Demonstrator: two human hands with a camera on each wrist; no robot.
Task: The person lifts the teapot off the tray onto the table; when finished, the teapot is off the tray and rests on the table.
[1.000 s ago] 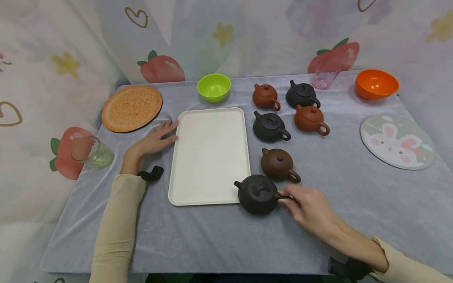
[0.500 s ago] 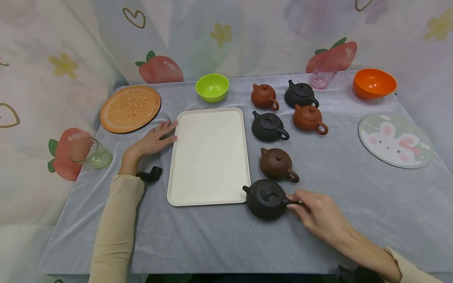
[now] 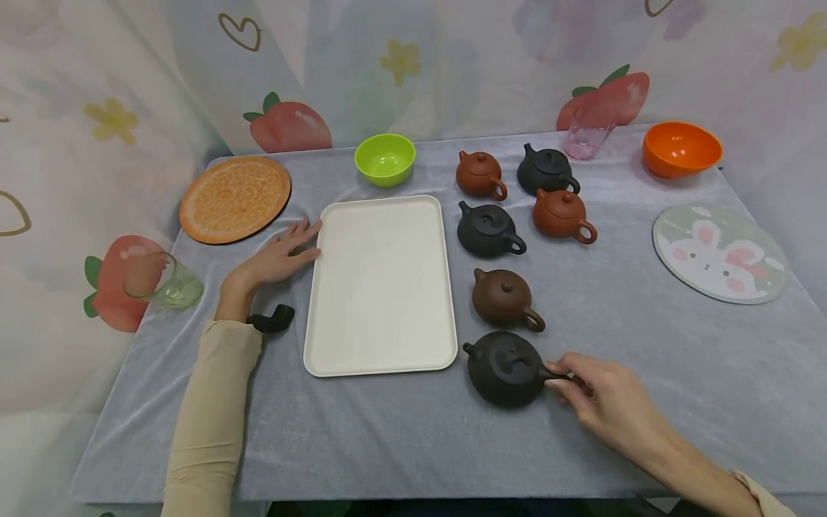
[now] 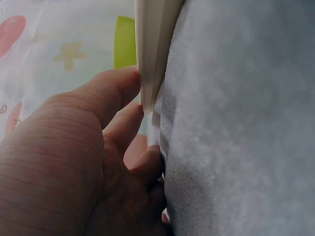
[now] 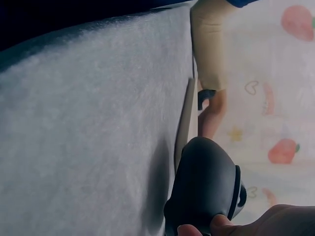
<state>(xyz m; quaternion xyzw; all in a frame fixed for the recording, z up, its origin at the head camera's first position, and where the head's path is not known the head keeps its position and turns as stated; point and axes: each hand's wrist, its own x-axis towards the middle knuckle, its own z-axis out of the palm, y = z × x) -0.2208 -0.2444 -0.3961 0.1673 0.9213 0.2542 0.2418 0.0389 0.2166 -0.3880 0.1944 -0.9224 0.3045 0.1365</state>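
Note:
My right hand point(image 3: 610, 402) pinches the handle of a black teapot point(image 3: 507, 370) between thumb and fingers, just right of the tray's near right corner. In the right wrist view the teapot point(image 5: 204, 182) is close over the grey cloth, its shadow falling beside it. A cream rectangular tray point(image 3: 381, 287) lies at the table's middle with nothing on it. Along its left edge, the fingertips of my left hand point(image 3: 268, 262) touch the rim, fingers extended. The left wrist view shows the thumb and a finger against the tray's side point(image 4: 152, 49).
Right of the tray stand a brown teapot point(image 3: 502, 298), two black teapots point(image 3: 487, 230) point(image 3: 545, 170) and two reddish ones point(image 3: 479, 174) point(image 3: 562, 214). Green bowl point(image 3: 385, 159), orange bowl point(image 3: 681, 149), pink glass point(image 3: 586, 140), green glass point(image 3: 174, 283), round mat point(image 3: 235, 199) and rabbit mat point(image 3: 717, 255) surround them.
My right hand has moved the black teapot right and slightly toward me, from overlapping the tray's corner to beside it. The left hand stays at the tray's edge.

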